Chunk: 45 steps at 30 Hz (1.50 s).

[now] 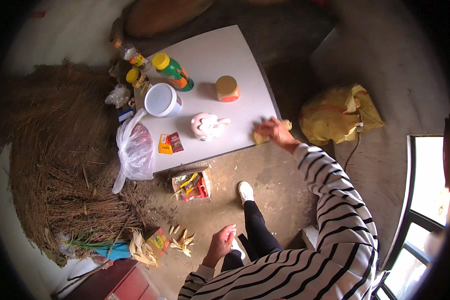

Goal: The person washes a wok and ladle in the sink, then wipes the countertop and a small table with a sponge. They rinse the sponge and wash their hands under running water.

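Note:
My right hand [275, 132] is at the near right corner of a white table [210, 48]. It presses on a yellowish cloth [260, 138], part of which sticks out past the hand at the table edge. My left hand [222, 242] hangs low in front of my body with its fingers curled in, and I see nothing in it. Closest to the cloth on the tabletop is a pink piggy-shaped figure [206, 126]. Beyond that stands a jar with a gold lid [227, 88]. Two small packets, one yellow [165, 144] and one dark red [175, 142], lie flat.
Along the table's left side are a lidded white tub [161, 99], a green bottle [175, 75], a clear bottle [133, 56] and a tied plastic bag [135, 150]. A box of wrappers [193, 184] sits on the floor. Dry brush [71, 168] is piled left; a yellow sack [330, 114] stands right.

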Each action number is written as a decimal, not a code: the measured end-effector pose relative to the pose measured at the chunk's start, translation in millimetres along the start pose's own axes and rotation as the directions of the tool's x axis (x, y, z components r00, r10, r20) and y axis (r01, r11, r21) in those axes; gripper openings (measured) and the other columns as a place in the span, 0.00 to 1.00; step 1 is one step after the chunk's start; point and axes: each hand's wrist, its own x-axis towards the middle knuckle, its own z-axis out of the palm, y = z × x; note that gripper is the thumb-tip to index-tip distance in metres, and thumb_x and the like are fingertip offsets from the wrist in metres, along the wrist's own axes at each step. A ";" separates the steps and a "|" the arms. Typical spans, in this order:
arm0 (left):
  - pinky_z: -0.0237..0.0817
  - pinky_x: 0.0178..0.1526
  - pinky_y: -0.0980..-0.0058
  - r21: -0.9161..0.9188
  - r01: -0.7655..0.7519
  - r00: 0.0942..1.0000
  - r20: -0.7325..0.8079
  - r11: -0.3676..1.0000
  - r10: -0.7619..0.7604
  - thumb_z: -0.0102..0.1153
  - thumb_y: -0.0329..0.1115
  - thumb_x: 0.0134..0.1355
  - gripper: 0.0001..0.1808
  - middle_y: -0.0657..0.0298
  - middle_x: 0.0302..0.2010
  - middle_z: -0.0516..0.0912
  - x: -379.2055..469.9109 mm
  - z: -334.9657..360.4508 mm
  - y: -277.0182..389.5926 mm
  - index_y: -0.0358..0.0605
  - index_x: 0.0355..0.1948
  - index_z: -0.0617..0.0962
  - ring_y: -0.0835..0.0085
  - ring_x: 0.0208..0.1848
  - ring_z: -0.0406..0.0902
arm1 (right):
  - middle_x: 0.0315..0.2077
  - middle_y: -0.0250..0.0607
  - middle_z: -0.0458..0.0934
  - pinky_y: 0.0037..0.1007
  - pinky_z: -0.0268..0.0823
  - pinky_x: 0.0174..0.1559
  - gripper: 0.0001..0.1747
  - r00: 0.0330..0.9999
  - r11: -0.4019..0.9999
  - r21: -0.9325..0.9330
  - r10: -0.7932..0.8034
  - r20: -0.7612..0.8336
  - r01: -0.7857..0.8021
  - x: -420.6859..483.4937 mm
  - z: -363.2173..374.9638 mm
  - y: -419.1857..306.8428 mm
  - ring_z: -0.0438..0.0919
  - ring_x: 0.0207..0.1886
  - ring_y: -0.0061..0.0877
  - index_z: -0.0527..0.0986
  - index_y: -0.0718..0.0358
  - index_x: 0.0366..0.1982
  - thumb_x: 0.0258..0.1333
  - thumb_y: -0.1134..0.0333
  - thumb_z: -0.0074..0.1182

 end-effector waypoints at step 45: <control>0.72 0.59 0.58 -0.657 -0.016 0.997 -0.065 0.754 -0.035 0.49 0.36 0.75 0.36 0.52 0.65 0.76 319.8 -103.7 90.7 0.70 0.79 0.54 0.59 0.57 0.80 | 0.44 0.36 0.80 0.38 0.78 0.47 0.18 0.943 0.949 0.076 0.314 -0.111 -0.307 76.6 16.1 -48.4 0.78 0.45 0.39 0.83 0.52 0.49 0.54 0.69 0.59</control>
